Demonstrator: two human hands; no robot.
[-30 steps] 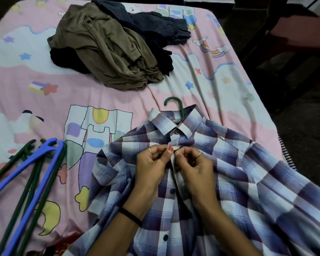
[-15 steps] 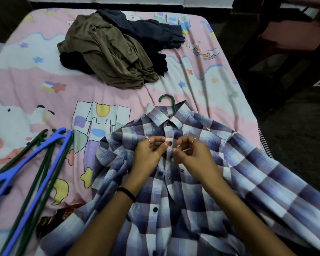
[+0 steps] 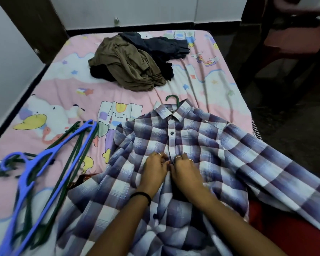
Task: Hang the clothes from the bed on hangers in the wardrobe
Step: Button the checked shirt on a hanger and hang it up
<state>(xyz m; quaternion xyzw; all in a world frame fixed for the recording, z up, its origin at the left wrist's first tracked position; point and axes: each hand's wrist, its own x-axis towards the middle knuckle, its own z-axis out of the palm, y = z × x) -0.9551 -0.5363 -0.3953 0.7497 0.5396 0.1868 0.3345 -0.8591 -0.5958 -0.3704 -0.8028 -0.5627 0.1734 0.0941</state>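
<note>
Lying spread across the lower middle of the frame on the pink bed sheet (image 3: 50,100): a blue and white checked shirt (image 3: 207,145), collar toward the top, one sleeve trailing off to the lower right. Poking out above the collar, the hook of a green hanger (image 3: 172,98), with the rest of it hidden inside the shirt. Two dark buttons showing done up below the collar.

Meeting at the shirt's front strip in the middle of the frame: left hand (image 3: 155,168) and right hand (image 3: 185,169), side by side and almost touching. Fingers of both curling inward and pinching the cloth edges at the front opening; hard to tell whether a button is between them, since the fingertips are tucked under. Rings showing on both hands, and a black band (image 3: 141,196) sitting on the left wrist.

Piled at the upper middle of the frame, well apart from the shirt: an olive-brown garment (image 3: 129,69) heaped over dark clothes (image 3: 164,46).

Resting at the lower left on the sheet: a blue hanger (image 3: 42,174) over a bundle of spare green hangers (image 3: 70,159), just beside the shirt's left edge.
</note>
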